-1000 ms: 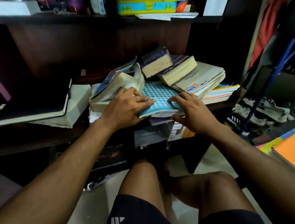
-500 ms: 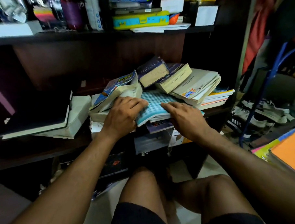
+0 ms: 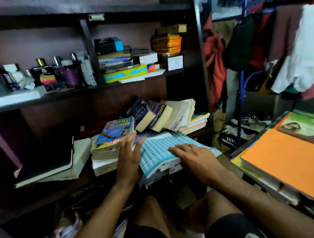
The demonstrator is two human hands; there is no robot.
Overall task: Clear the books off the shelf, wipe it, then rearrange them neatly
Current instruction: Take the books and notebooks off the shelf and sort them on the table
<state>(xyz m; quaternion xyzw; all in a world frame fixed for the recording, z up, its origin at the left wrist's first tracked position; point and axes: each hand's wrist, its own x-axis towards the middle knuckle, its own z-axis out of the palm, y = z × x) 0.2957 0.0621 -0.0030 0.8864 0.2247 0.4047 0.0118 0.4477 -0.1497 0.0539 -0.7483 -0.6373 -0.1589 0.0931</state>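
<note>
Dark shelf (image 3: 47, 188); blue-checked book (image 3: 159, 147) soft, overhanging; left hand (image 3: 128, 161) flat beside, right hand (image 3: 194, 156) flat atop.

We found the middle shelf (image 3: 53, 186) crowded. Slumped books (image 3: 163, 116) leaned across its right end against the side panel (image 3: 202, 91), blocking reach to the back there. A PSC book (image 3: 115, 133) topped a stack at the centre, and a dark book (image 3: 46, 159) lay flat on the left. Between those two, a dark gap above the board ran back to the rear wall. An orange-topped pile (image 3: 287, 158) hemmed us in on the right.
</note>
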